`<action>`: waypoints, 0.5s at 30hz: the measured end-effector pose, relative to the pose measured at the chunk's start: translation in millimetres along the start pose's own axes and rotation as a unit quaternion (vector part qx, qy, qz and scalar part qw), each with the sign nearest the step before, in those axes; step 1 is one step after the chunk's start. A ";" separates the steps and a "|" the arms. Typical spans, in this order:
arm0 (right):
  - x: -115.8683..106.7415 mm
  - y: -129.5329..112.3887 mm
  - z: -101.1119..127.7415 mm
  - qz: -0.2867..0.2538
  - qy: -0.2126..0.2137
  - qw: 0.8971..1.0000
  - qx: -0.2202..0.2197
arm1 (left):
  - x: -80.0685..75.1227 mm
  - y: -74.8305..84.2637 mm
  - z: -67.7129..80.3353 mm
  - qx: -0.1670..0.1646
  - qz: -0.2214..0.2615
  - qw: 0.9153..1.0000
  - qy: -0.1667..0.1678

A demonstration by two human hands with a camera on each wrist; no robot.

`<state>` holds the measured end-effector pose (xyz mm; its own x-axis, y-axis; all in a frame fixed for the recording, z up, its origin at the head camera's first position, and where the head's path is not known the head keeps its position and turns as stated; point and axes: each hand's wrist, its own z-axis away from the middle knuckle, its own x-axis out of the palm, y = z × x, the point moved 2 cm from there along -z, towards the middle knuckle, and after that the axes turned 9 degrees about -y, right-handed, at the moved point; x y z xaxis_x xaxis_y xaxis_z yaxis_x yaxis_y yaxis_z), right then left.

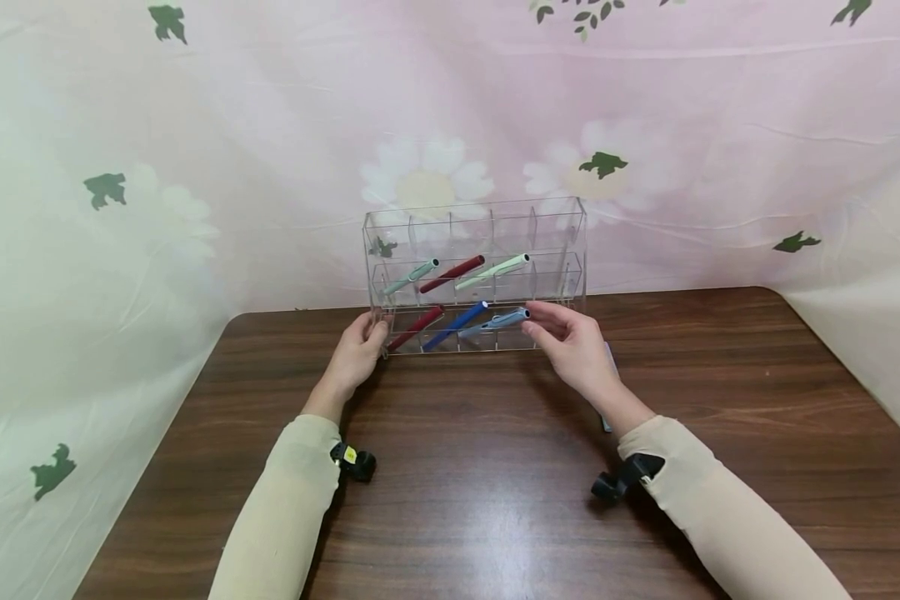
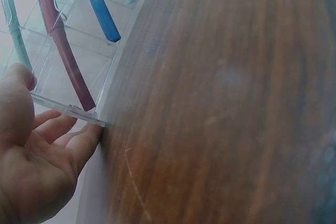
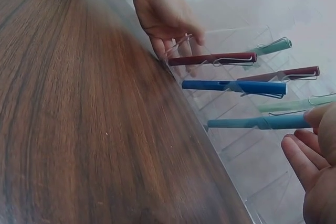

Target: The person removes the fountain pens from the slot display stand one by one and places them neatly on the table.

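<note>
A clear acrylic rack (image 1: 474, 218) with tiered compartments stands at the back of the table. My left hand (image 1: 356, 354) grips its left end, the thumb on the inner side and the fingers outside in the left wrist view. My right hand (image 1: 576, 348) pinches the upper end of a light blue pen (image 3: 252, 123), which leans in the front tier. Beside it in that tier lean a blue pen (image 1: 456, 326) and a dark red pen (image 1: 416, 328). Behind, the upper tier holds a teal pen (image 1: 411, 277), another dark red pen (image 1: 452, 274) and a pale green pen (image 1: 492, 272).
A light blue object (image 1: 607, 423) lies on the wooden table (image 1: 465, 467), mostly hidden by my right forearm. Flowered cloth (image 1: 292, 167) hangs directly behind the rack and along both sides of the table. Each wrist wears a black camera strap (image 1: 630, 475).
</note>
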<state>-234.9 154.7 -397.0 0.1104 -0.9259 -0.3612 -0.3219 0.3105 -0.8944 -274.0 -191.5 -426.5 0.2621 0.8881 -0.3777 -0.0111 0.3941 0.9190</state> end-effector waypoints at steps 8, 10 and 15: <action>3.8 -0.1 -3.4 -0.022 0.009 1.000 0.003 | -0.1 -2.0 -1.5 0.003 0.001 1.000 0.006; 4.1 0.2 -4.3 -0.021 0.011 1.000 0.009 | 0.1 -2.0 -1.6 0.002 0.000 1.000 0.006; 4.5 0.9 -4.5 -0.009 0.016 1.000 0.010 | 0.2 -1.6 -1.3 -0.001 -0.004 1.000 0.006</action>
<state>-238.9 149.8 -398.3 0.0869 -0.9378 -0.3363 -0.3017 0.2969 -0.9060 -275.2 -191.6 -428.1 0.2509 0.8876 -0.3863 -0.0101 0.4015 0.9158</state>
